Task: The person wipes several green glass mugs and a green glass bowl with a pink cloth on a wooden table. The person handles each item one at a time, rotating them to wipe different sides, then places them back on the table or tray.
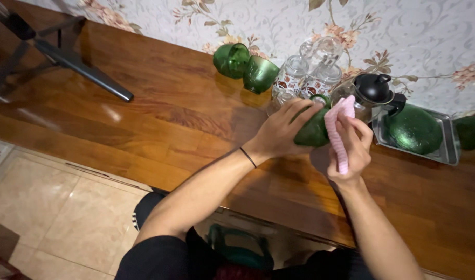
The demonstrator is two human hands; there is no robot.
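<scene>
My left hand (pixel 281 129) grips a dark green glass cup (pixel 312 129) above the wooden counter (pixel 159 109), fingers wrapped over its side. My right hand (pixel 351 148) holds a pink cloth (pixel 340 129) pressed against the cup's right side. A thin black band circles my left wrist. Most of the cup is hidden by both hands.
Two green glass cups (pixel 245 66) lie on the counter by the floral wall. Clear printed glasses (pixel 307 72) stand behind my hands, with a black-lidded glass pot (pixel 372 91). A metal tray (pixel 447 148) at right holds a green glass jug (pixel 414 128). A black stand leg (pixel 84 70) crosses the left.
</scene>
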